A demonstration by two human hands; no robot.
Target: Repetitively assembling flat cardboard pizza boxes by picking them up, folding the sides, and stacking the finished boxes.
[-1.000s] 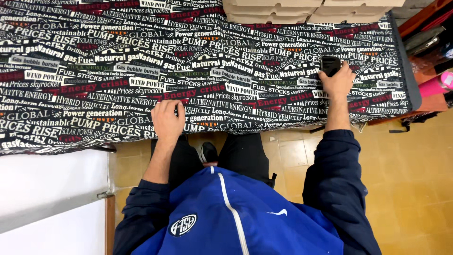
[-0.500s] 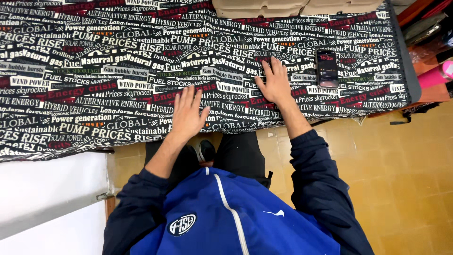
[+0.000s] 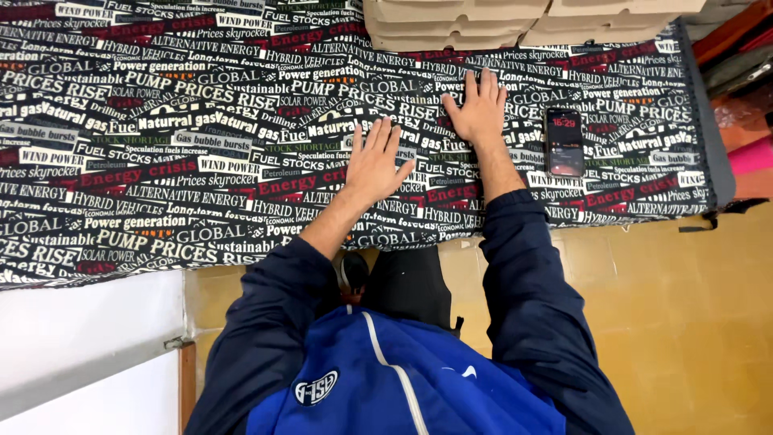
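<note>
A dark cloth printed all over with words [image 3: 161,161] covers the table in front of me. My left hand [image 3: 376,161] lies flat on it, palm down, fingers spread, holding nothing. My right hand [image 3: 477,106] also rests flat on the cloth, a little farther from me, fingers together and pointing away. A black phone [image 3: 564,142] with a lit screen lies on the cloth just right of my right hand, not touched by it.
Stacked tan cardboard boxes [image 3: 483,20] sit at the far edge of the table. The cloth's near edge hangs over a yellow tiled floor [image 3: 684,322]. A white surface [image 3: 80,346] stands at the lower left. Red and pink items [image 3: 745,153] lie beyond the right table end.
My right hand let go of the phone, left it on the cloth and slid left. Both hands moved farther onto the cloth, the left one shifting right.
</note>
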